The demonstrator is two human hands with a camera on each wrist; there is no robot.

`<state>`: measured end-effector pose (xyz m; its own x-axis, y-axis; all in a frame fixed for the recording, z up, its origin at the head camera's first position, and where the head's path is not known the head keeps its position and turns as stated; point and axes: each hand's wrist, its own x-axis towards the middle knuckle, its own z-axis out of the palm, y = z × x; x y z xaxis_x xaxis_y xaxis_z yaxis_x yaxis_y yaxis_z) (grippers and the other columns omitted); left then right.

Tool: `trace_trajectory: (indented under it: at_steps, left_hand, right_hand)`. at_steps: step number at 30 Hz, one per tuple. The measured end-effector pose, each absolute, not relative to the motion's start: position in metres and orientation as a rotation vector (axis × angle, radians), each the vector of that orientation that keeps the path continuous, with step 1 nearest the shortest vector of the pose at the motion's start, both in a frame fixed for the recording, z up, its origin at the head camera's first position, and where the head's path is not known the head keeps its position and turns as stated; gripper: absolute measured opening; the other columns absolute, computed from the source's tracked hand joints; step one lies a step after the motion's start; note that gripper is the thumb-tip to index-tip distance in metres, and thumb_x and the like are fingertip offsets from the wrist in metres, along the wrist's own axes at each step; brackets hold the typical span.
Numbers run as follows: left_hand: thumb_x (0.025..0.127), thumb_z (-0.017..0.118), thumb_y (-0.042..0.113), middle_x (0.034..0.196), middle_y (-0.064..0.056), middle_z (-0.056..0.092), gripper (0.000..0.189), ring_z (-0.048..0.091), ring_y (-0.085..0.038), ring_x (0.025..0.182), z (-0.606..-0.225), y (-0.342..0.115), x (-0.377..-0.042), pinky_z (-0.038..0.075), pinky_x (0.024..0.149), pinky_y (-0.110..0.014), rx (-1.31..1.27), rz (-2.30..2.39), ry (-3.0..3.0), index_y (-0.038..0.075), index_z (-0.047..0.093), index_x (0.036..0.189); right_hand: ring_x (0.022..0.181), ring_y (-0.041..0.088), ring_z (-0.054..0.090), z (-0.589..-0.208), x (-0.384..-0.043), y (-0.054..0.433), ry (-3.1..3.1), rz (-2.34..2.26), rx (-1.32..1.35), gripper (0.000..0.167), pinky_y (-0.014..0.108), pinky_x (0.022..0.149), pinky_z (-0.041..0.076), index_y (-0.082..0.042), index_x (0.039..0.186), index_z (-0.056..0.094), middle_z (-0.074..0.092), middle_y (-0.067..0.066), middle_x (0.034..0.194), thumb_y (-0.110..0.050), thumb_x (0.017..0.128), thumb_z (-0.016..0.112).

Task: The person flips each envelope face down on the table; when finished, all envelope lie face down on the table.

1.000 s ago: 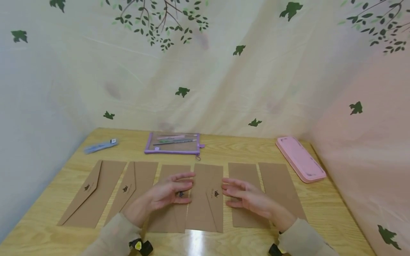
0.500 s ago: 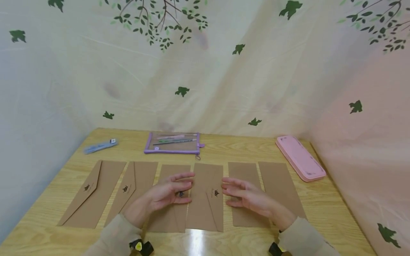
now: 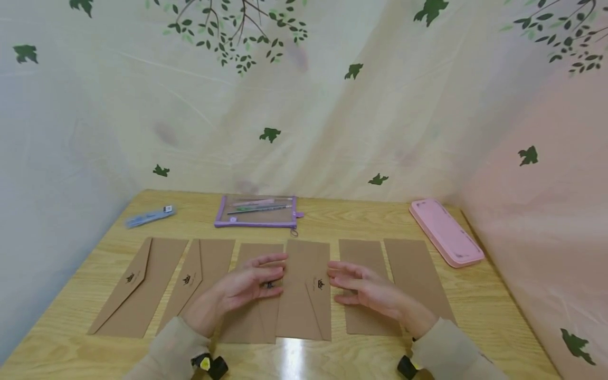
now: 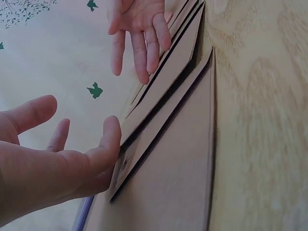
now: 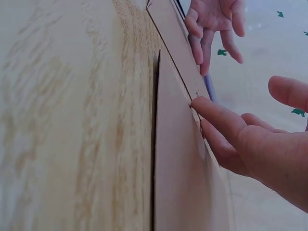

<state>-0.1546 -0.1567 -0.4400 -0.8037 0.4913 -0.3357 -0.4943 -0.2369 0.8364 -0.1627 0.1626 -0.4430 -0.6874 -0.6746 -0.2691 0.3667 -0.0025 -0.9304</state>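
Beyond the envelopes (image 3: 304,290), pouch (image 3: 268,217) and blue packet (image 3: 150,216).

From here, the brown envelopes (image 3: 304,264) look matt paper. The wood-grained table (image 3: 351,216) gleams; the pink case (image 3: 445,232) seems smooth plastic.
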Motion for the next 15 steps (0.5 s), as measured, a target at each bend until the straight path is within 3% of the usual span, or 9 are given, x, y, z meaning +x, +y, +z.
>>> trace_trajectory:
  at_steps: [9,15]
  left_hand:
    - [0.1,0.059,0.003,0.137,-0.013,0.044,0.062,0.049,-0.022,0.116,-0.4366,-0.1634,-0.152,0.043,0.11,-0.045,-0.001,2.071,1.396,-0.003,0.03,0.154]
    - [0.1,0.059,0.005,0.144,-0.019,0.039,0.07,0.051,-0.024,0.116,-0.433,-0.1636,-0.1554,0.045,0.108,-0.043,0.035,2.089,1.368,0.001,0.02,0.158]
  right_hand:
    - [0.148,0.045,0.021,-0.4451,-0.1615,0.1586,1.519,-1.784,-0.326,0.068,0.053,0.111,0.041,0.006,0.158,0.018,0.016,0.027,0.164,-0.015,0.105,0.055]
    - [0.148,0.046,0.021,-0.4439,-0.164,0.1595,1.523,-1.791,-0.328,0.067,0.054,0.112,0.04,0.007,0.158,0.018,0.017,0.028,0.163,-0.016,0.105,0.054]
